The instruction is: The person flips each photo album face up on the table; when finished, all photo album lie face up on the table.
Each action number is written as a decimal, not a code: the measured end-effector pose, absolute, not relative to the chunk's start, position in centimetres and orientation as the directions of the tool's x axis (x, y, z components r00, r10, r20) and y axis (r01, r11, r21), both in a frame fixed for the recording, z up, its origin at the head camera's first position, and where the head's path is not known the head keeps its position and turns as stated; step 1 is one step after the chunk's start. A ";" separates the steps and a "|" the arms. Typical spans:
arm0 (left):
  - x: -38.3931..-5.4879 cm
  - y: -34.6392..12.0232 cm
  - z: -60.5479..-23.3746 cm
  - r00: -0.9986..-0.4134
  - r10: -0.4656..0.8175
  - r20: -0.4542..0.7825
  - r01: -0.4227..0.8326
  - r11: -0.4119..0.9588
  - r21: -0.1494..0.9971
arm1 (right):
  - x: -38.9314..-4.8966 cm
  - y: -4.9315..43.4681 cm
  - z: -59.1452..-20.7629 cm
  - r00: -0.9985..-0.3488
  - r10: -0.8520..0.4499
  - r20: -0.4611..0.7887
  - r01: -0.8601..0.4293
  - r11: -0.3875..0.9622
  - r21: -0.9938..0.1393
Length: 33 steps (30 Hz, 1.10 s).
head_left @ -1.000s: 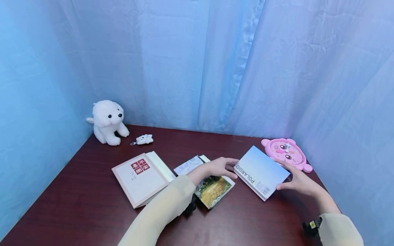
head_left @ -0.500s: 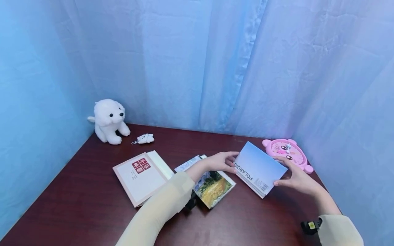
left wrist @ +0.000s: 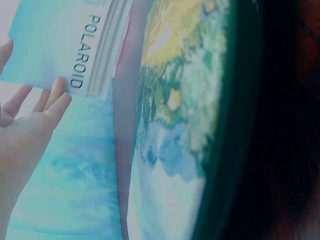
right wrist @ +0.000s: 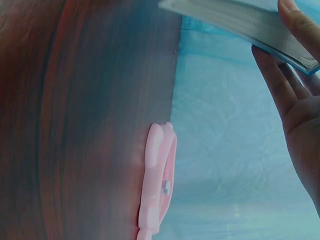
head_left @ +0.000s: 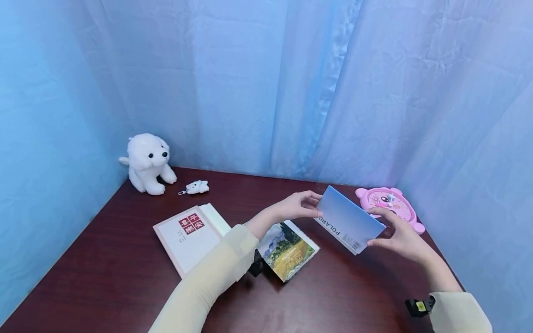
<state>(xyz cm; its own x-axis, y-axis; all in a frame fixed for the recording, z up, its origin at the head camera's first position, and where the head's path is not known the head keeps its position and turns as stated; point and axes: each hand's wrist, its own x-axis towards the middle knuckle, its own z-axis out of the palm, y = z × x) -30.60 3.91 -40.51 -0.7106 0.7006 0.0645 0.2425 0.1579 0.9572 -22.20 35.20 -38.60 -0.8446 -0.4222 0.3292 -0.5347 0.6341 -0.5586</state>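
Both hands hold a pale blue and white book marked POLAROID, raised off the table and tilted. At its left end, my left hand grips the edge; the left wrist view shows this hand with fingertips against the book. My right hand pinches the right end. In the right wrist view, thumb and fingers of that hand lie on opposite sides of the book. Below my left forearm lies a book with a painted landscape cover, partly hidden by the arm.
A pink animal-shaped clock lies behind my right hand. Left of the painted book is a cream book with red characters, partly covered by my sleeve. A white plush dog and a small white keychain are at the table's back left.
The POLAROID book has risen and moved slightly back and left, tilting further so its cover looks narrower. Both hands have moved up with it. The other things stay put.
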 end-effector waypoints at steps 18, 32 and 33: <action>-30.1 4.2 -39.5 -0.825 0.556 0.096 0.230 0.176 0.957 | -20.8 32.6 -36.4 -0.767 -0.450 0.457 -0.637 0.614 -0.466; -29.9 4.3 -40.3 -0.825 0.555 0.111 0.268 0.210 0.940 | -22.9 34.7 -39.6 -0.734 -0.516 0.442 -0.679 0.529 -0.509; -29.9 4.3 -40.4 -0.824 0.556 0.111 0.266 0.207 0.941 | -22.9 34.7 -39.6 -0.729 -0.522 0.443 -0.684 0.521 -0.511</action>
